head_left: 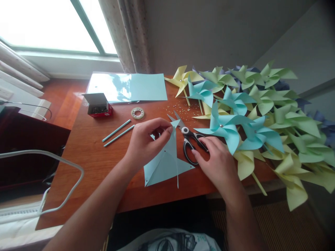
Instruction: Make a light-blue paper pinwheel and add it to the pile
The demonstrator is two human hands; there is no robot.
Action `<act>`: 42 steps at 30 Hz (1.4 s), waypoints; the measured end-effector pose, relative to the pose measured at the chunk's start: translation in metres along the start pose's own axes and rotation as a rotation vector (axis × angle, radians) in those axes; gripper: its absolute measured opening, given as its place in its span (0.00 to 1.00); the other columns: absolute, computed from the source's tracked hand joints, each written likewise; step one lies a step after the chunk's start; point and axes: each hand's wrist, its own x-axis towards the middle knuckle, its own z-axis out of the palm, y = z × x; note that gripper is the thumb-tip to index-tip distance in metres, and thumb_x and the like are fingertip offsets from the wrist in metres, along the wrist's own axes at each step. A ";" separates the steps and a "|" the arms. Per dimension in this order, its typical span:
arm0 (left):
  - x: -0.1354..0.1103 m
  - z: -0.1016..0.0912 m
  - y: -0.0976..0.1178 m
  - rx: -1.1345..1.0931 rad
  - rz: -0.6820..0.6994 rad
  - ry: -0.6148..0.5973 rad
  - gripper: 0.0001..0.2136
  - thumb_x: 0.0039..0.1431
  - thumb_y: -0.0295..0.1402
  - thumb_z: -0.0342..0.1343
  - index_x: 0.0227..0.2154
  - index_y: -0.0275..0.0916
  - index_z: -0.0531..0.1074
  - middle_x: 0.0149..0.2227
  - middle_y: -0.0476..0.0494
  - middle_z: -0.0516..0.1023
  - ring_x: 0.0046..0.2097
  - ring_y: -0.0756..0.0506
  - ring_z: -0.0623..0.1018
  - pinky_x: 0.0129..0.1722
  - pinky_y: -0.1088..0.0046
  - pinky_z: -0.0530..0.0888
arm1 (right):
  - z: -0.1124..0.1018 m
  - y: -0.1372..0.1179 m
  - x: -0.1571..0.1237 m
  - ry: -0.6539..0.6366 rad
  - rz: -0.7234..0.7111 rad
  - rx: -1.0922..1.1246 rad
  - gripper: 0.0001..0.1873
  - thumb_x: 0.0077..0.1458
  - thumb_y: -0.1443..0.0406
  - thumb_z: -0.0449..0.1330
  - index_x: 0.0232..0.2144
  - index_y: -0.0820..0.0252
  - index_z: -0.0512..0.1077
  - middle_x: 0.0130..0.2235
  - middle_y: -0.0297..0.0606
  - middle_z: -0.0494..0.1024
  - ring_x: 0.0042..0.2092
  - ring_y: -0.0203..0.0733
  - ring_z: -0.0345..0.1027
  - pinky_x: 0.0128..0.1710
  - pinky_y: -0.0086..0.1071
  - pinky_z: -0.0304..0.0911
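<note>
My left hand (149, 141) is closed, thumb and fingertips pinched over the upper part of a light blue paper piece (159, 176). The paper has slits cut in toward its middle and small holes at its corners; a thin strip of it points toward me. Just to the right, my right hand (216, 158) has its fingers and thumb at the black and white handles of the scissors (185, 131). The scissors lie on the table with blades slightly apart, pointing away from me. Part of the paper is hidden behind my left hand.
Two blue paper sticks (117, 134), a tape roll (137, 113) and an open red box (99, 109) of small dark pieces lie left. Behind are blue sheets (149, 87) in a clear sleeve. Paper scraps (183, 109) are scattered near several finished pinwheels (225, 125) at right.
</note>
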 end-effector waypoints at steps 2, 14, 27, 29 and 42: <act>0.000 -0.001 0.002 0.001 0.002 -0.010 0.05 0.60 0.27 0.59 0.29 0.35 0.76 0.23 0.51 0.72 0.25 0.54 0.67 0.23 0.79 0.65 | 0.006 -0.001 -0.003 -0.030 0.003 -0.070 0.20 0.57 0.60 0.65 0.51 0.62 0.72 0.47 0.51 0.78 0.49 0.60 0.73 0.49 0.52 0.71; 0.002 -0.003 0.007 0.008 0.011 0.009 0.04 0.59 0.27 0.60 0.29 0.34 0.77 0.23 0.51 0.72 0.25 0.54 0.68 0.23 0.80 0.65 | 0.001 -0.011 0.003 0.009 0.256 0.306 0.27 0.53 0.61 0.64 0.56 0.58 0.71 0.47 0.46 0.80 0.46 0.52 0.77 0.49 0.47 0.75; 0.001 -0.003 0.006 -0.058 0.042 -0.021 0.03 0.58 0.26 0.61 0.29 0.34 0.77 0.23 0.51 0.72 0.25 0.53 0.69 0.24 0.79 0.67 | -0.002 -0.013 0.004 -0.170 0.216 0.917 0.29 0.49 0.62 0.73 0.54 0.46 0.75 0.51 0.38 0.76 0.51 0.47 0.73 0.53 0.41 0.72; 0.001 -0.002 0.005 -0.070 0.057 -0.026 0.02 0.58 0.25 0.62 0.31 0.34 0.78 0.23 0.50 0.73 0.25 0.53 0.69 0.24 0.79 0.67 | -0.003 -0.012 0.006 -0.159 0.196 0.841 0.30 0.49 0.62 0.73 0.55 0.47 0.75 0.52 0.38 0.76 0.52 0.48 0.73 0.55 0.41 0.71; -0.002 -0.006 -0.002 -0.047 0.118 -0.069 0.04 0.59 0.25 0.60 0.34 0.36 0.79 0.26 0.48 0.77 0.27 0.52 0.72 0.26 0.77 0.69 | -0.011 -0.007 0.007 -0.133 0.100 0.677 0.29 0.50 0.63 0.72 0.56 0.47 0.74 0.51 0.36 0.76 0.50 0.44 0.73 0.53 0.37 0.71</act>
